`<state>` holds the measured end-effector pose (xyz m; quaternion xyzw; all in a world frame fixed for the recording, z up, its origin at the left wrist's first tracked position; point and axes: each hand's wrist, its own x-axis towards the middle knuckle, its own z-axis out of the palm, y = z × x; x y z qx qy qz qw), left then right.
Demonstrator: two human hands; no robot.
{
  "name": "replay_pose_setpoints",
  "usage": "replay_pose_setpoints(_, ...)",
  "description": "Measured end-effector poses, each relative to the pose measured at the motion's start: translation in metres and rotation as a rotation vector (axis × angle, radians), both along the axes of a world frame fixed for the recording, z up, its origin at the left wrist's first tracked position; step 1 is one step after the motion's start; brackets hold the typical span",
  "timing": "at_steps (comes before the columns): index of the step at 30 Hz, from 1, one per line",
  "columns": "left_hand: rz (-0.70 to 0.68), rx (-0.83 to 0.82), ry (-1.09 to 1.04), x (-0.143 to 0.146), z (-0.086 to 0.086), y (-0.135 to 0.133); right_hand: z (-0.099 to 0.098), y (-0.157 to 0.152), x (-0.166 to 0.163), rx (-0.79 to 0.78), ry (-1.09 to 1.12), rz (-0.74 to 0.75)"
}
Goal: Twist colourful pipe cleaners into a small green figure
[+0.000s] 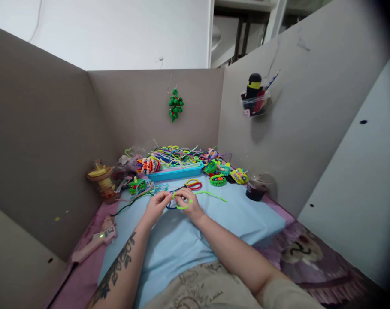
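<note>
My left hand (158, 205) and my right hand (188, 202) meet over the pale blue cloth (210, 223). Both are closed in a pinch on a lime-green pipe cleaner (210, 193), bent into a loop by my right palm, with one end trailing off to the right. A dark blue loop (171, 206) shows between the hands; whether it is joined to the green one I cannot tell. Just beyond my fingers lie scissors (194, 185) with red and yellow handles. A dark green pipe cleaner (130, 204) stretches left from beside my left hand.
A blue tray (177, 173) heaped with pipe cleaners stands at the back. Finished colourful pieces (217, 180) lie to its right. A dark-filled cup (255, 189) is at right, a drink cup (105, 182) and pink glue gun (98, 242) at left. Grey panels (156, 116) enclose three sides.
</note>
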<state>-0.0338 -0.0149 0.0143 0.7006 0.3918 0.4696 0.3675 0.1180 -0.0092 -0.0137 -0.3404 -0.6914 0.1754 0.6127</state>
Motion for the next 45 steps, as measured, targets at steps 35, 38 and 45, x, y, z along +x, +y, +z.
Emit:
replay_pose_setpoints(35, 0.166, 0.032, 0.056, -0.004, -0.01, 0.011, -0.016, 0.007, -0.005, 0.038, -0.173, 0.047)
replay_pose_setpoints(38, 0.133, -0.074, -0.087, -0.005, -0.009, 0.013, -0.012, 0.003, -0.003, 0.056, -0.176, 0.101)
replay_pose_setpoints(45, 0.078, -0.128, -0.179, -0.007, -0.01, 0.014, -0.008, -0.007, -0.005, 0.123, -0.161, 0.068)
